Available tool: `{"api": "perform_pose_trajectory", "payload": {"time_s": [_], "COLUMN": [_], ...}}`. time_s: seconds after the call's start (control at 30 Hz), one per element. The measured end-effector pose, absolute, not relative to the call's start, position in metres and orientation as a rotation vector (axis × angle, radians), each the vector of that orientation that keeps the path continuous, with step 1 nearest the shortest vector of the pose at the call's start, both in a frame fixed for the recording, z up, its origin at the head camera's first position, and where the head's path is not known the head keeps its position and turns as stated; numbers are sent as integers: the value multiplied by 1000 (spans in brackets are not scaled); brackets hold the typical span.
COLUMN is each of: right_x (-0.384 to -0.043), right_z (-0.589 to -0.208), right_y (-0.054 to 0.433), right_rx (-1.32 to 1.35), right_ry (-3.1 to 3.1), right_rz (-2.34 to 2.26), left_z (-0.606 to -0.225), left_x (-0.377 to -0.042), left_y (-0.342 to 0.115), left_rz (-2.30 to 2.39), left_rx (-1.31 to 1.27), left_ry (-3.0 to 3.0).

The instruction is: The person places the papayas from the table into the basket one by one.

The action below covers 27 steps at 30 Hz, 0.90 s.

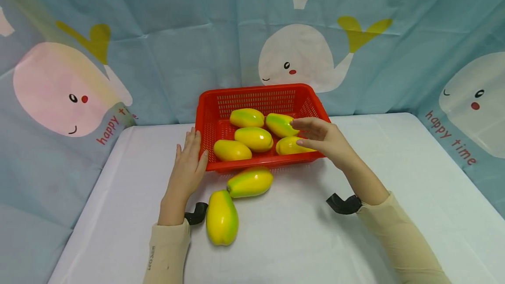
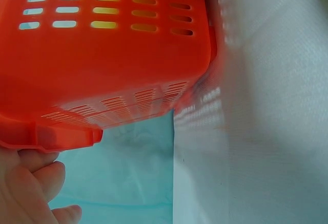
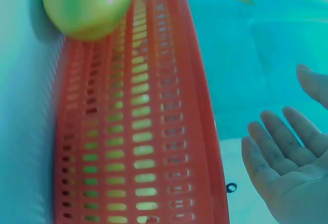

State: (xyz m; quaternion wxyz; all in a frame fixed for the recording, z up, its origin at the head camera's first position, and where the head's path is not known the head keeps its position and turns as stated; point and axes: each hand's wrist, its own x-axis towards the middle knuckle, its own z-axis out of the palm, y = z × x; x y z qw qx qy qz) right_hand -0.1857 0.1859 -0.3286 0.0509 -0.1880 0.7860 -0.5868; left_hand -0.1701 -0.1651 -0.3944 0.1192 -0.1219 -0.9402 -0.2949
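Note:
A red slotted plastic basket (image 1: 264, 160) stands at the back of the table with several yellow-green papayas inside, one of them a papaya (image 1: 254, 139) near the middle. My left hand (image 1: 187, 165) rests against the basket's left rim with its fingers extended; in the left wrist view its fingers (image 2: 48, 178) are right at the rim's underside. Over the basket's right end hovers my right hand (image 1: 327, 137), fingers loosely spread and holding nothing, partly covering the papaya (image 1: 289, 145) at the front right. The right wrist view shows this palm (image 3: 294, 183) apart from the basket's rim.
Two more papayas lie on the white table (image 1: 300, 231): one papaya (image 1: 250, 182) just before the basket's front wall, the other papaya (image 1: 222, 218) nearer me beside the left wrist. Behind the table hangs a blue curtain (image 1: 189, 56) with whale prints.

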Motion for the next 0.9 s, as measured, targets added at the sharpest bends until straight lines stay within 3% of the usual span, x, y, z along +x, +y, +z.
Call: {"api": "perform_pose_trajectory", "payload": {"time_s": [0.47, 0.67, 0.9], "right_x": [-131, -122, -122], "right_z": [-354, -364, -383], "right_y": [187, 183, 178], "right_rx": [-737, -899, -785], "right_ry": [2204, 2156, 2156], "right_rz": [-1989, -1926, -1826], "left_z": [-394, -396, -396], "left_x": [-169, -169, -171], "left_y": [-164, -165, -165], "left_rz": [-867, -874, -869], "left_rx": [-343, -347, -364], "left_ry": [-2750, -2736, -2722]}}
